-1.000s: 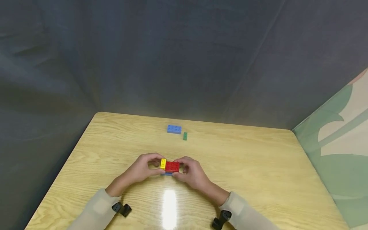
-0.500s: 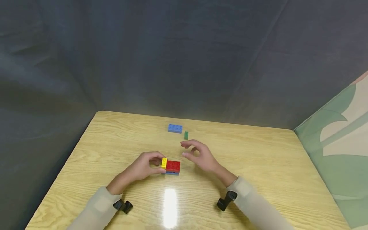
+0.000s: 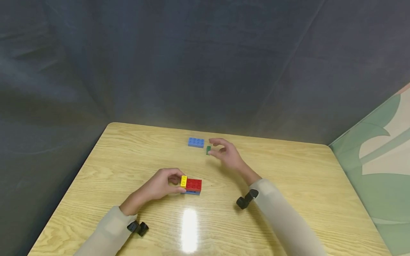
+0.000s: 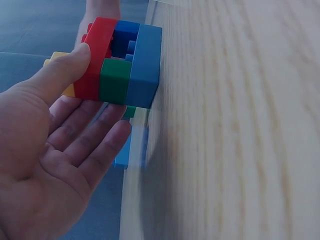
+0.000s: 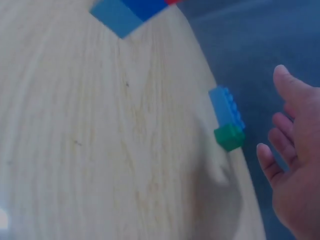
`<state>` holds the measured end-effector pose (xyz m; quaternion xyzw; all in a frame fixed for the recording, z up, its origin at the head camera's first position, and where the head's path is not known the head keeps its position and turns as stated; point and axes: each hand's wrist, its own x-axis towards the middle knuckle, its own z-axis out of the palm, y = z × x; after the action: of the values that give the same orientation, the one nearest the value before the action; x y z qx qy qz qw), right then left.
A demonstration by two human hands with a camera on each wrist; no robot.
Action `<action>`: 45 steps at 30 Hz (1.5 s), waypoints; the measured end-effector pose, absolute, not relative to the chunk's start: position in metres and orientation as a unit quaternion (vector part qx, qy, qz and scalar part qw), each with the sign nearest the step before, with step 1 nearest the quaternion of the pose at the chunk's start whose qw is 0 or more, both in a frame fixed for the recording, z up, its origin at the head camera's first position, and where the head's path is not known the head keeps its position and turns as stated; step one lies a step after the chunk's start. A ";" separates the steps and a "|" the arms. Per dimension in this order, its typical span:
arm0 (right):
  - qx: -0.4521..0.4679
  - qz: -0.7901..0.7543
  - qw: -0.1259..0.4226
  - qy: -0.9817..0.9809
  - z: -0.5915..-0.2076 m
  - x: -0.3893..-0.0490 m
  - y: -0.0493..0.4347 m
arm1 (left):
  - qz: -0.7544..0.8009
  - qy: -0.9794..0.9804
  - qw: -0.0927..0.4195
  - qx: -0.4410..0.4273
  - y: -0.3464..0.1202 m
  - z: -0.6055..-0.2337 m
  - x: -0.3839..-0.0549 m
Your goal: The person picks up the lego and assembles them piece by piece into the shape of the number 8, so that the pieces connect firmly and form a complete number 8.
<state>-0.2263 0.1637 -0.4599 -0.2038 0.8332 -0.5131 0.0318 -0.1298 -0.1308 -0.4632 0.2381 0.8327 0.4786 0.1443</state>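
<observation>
A toy brick stack stands on the table near its middle. In the head view a yellow brick [image 3: 184, 181] and a red brick [image 3: 194, 184] top it, over a light blue brick [image 3: 193, 193]. A green brick [image 4: 115, 79] and a dark blue brick [image 4: 123, 36] form its middle layer in the left wrist view. My left hand [image 3: 162, 185] grips the stack's left end, thumb against the red brick. Farther back, my right hand [image 3: 228, 155] hovers beside a small green brick [image 3: 208, 149], fingers loosely bent and apart from the thumb. Whether the thumb touches that brick I cannot tell.
A loose blue brick [image 3: 196, 142] lies just left of the small green one, near the back edge of the wooden table [image 3: 288, 177]. Dark cloth [image 3: 205, 71] hangs behind the table. A patterned panel [image 3: 387, 170] stands to the right.
My right hand has let go of the stack's right end and moved back and right to the small green brick. The left hand stays on the stack.
</observation>
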 end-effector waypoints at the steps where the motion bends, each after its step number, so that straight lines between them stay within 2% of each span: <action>1: -0.198 -0.513 0.036 0.834 -0.462 -0.229 0.164 | 0.479 0.832 0.145 0.238 -0.130 -0.463 -0.130; 9: -0.140 -0.528 0.051 0.836 -0.481 -0.240 0.162 | 0.480 0.831 0.146 0.239 -0.128 -0.463 -0.131; 20: -0.110 -0.523 0.096 0.840 -0.494 -0.239 0.154 | 0.484 0.829 0.158 0.230 -0.128 -0.463 -0.131; 29: -0.139 -0.450 0.060 0.880 -0.494 -0.238 0.153 | 0.488 0.828 0.158 0.226 -0.127 -0.465 -0.132; 45: -0.130 -0.450 0.044 0.883 -0.498 -0.239 0.153 | 0.488 0.826 0.164 0.227 -0.125 -0.465 -0.132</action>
<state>-0.2387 0.1531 -0.4984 -0.1300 0.8827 -0.4495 0.0436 -0.1316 -0.1255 -0.4650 0.2274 0.8265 0.4882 0.1640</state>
